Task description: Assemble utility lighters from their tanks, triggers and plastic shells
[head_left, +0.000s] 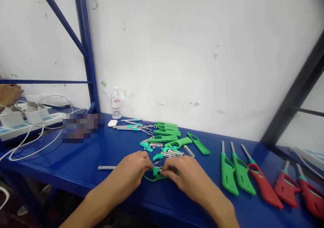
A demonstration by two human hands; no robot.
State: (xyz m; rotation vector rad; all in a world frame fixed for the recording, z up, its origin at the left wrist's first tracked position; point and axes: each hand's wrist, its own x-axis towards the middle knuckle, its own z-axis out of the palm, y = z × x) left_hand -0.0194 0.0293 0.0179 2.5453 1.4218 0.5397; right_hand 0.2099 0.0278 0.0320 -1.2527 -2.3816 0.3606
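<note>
My left hand (pixel 134 169) is closed at an opened green gas lighter (pixel 151 178) on the table's front part. The lighter's metal tube (pixel 106 167) sticks out to the left from under this hand. A teal piece (pixel 155 171) sits in the green half shell, beside my left fingertips. The thumb and fingers of my right hand (pixel 183 172) pinch at a small black part (pixel 160 173) with thin white wires. My fingers and palms hide much of the lighter. Just beyond lie clear fuel tanks (pixel 168 153) and loose teal pieces (pixel 146 146).
Green shell halves (pixel 167 130) and metal tubes with wires (pixel 131 127) lie farther back. Assembled green lighters (pixel 229 174) and red lighters (pixel 265 185) lie at right. A water bottle (pixel 116 103), white case (pixel 112 123) and power strip (pixel 54 118) stand left. Another person's hand (pixel 10 93) shows far left.
</note>
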